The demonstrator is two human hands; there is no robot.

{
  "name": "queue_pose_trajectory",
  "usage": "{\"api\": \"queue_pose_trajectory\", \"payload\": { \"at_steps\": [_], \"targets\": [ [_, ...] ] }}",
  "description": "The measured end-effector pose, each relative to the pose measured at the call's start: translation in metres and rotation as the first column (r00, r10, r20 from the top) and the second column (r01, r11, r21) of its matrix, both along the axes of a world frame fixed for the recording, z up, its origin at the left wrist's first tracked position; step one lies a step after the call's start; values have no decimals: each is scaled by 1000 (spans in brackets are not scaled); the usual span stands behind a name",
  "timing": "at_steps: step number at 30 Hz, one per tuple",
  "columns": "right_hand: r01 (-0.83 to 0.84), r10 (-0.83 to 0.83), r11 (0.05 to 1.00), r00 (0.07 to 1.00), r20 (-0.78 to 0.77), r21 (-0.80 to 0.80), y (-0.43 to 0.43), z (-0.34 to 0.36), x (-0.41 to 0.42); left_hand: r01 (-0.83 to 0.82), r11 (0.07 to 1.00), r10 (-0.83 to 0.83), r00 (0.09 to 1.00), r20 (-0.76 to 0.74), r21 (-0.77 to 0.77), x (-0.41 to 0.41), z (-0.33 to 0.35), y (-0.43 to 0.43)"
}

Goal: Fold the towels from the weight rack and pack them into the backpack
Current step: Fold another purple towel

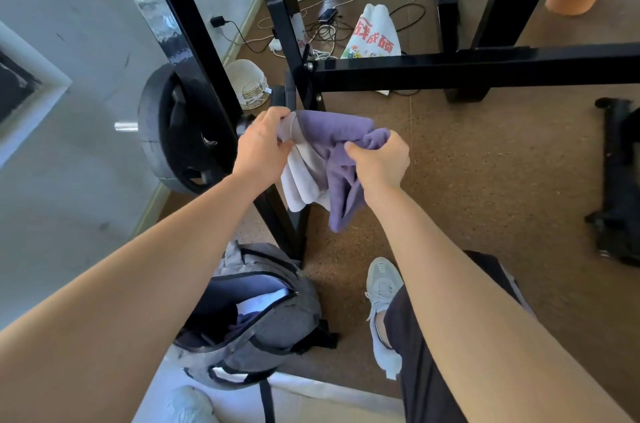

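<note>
Left hand (263, 142) and right hand (379, 161) each clamped on the purple towel (332, 126), held in the air in front of the weight rack (450, 70).

Fingers of both hands were curled into bunched cloth, with a paler layer (299, 180) hanging under the left grip; whether that was a second towel could not be told. The fold looked half made and untidy. Doing it well probably meant drawing the hands apart to pull the top edge taut, matching the corners, then halving again so that the bundle fitted the open mouth of the backpack (294, 322), which stood on the floor (485, 180) below, already holding some cloth.
</note>
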State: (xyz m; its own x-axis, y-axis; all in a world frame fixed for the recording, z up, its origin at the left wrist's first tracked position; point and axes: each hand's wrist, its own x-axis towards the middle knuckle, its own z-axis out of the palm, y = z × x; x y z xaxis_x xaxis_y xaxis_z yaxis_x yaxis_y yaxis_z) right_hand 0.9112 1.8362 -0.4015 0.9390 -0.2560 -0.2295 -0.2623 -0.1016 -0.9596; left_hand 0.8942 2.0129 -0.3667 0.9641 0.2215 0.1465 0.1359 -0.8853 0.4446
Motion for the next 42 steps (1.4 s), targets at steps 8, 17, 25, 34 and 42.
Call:
{"api": "queue_pose_trajectory", "payload": {
  "at_steps": [8,17,25,34,42],
  "targets": [
    [711,-668,642,702,-247,286,-37,-1,-4,30,990,-24,999,-39,135,9,8,15],
    [74,57,953,908,-415,295,-34,13,-27,-105,975,109,994,-10,197,-20,0,10],
    [-684,667,727,725,-173,-66,-34,25,-94,68,954,-112,984,-136,-291,-134,-14,-23],
    [-980,984,163,169,-49,-112,-38,33,-187,49,703,-292,929,-225,-709,-263,-10,-24],
    [-955,999,-9,2,-37,-297,-23,21,-252,-70,491,-363,890,-277,-868,-366,-28,-19]
  ]
}}
